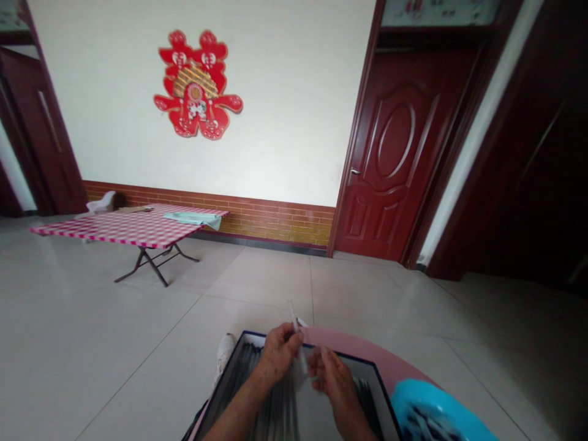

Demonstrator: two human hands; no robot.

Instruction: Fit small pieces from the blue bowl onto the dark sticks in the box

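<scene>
My left hand (278,354) is closed, its thumb and fingers pinching a slim, whitish, pen-like stick (303,362) held at a slant, with a thin tip pointing up and away. My right hand (335,375) is just right of the stick's lower end, fingers curled in; whatever it may hold is too blurred to make out. Both hands are above a shallow dark-rimmed tray (379,386). Inside the tray, long thin dark rods (281,411) lie in a bundle on the left. More slender pieces (365,398) lie at its right side, partly behind my right forearm.
The tray rests on a pink round surface (367,346). A blue basin (425,395) with dark and pale pieces stands at the right. A shoe (225,349) shows left of the tray. Farther off are a checked folding table (124,226) and a red door (390,153).
</scene>
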